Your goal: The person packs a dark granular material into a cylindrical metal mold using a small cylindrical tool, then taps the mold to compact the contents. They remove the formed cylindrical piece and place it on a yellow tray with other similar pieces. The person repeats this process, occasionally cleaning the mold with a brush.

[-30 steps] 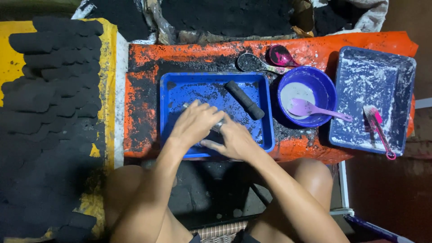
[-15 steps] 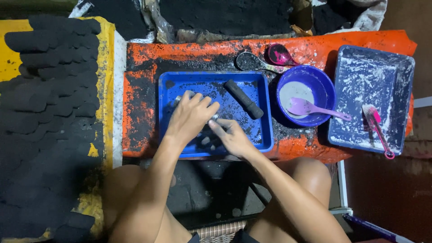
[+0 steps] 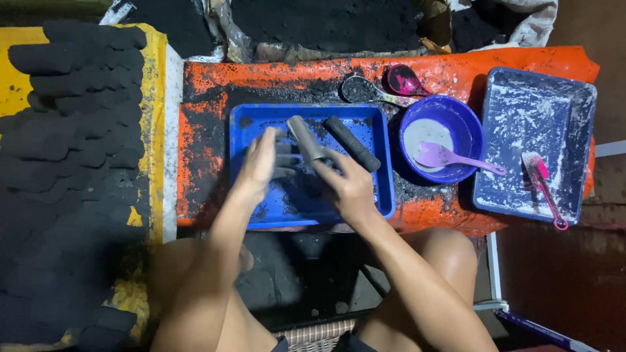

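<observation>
Grey tube held slanted over the blue tray, between two hands

Nearest the camera, the right hand sits just right of centre frame with its fingers closed round the lower end of a grey tube; the tube's long axis runs from those fingers up and to the left, its free end pointing toward the upper middle of the frame. The left hand stands just left of the tube, fingers straight and spread, palm turned toward it; the blur makes it unclear whether the fingertips touch it. Both hands hover over the blue tray, dusted with black powder. Beyond the tube, a black cylinder lies in the tray on nearly the same slant, just right of it and apart from both hands.
</observation>
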